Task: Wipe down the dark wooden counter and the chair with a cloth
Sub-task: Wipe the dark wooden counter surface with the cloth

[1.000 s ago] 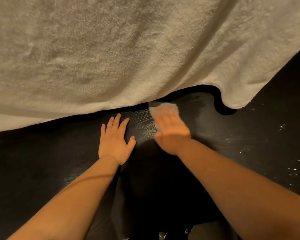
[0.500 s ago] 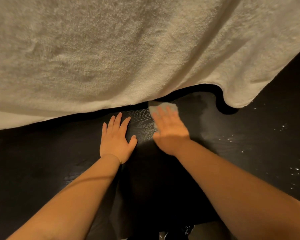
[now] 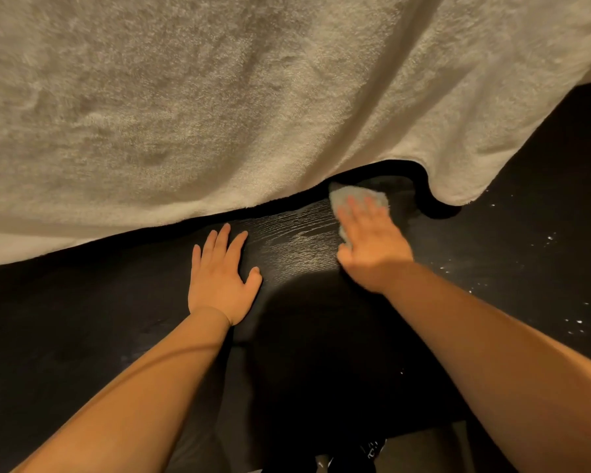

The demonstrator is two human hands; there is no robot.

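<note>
Where the dark wooden tabletop (image 3: 294, 247) shows its grain under a wet sheen, a small pale blue-grey cloth (image 3: 357, 196) lies flat on it, close to the far edge of the visible surface and just in front of the hem of a large cream terry towel (image 3: 219, 97). Pressing down on the cloth is the right hand (image 3: 369, 240), palm down with its fingers straight and slightly spread; it pins the cloth rather than gripping it, and the far part of the cloth sticks out beyond the fingertips, with a little more showing by the thumb side. To the left, with a strip of bare wet wood between, the left hand (image 3: 220, 281) rests palm down on the tabletop, fingers straight and close together, thumb held out to the side, holding nothing. Both bare forearms reach in from the bottom corners. The towel fills the whole upper part of the view, and its lower edge curls into a fold just right of the cloth. Scattered white specks (image 3: 549, 238) dot the dark surface well to the right of the right hand. Nearer the person the surface falls into deep shadow, and what lies at the bottom edge is too dim to tell.
</note>
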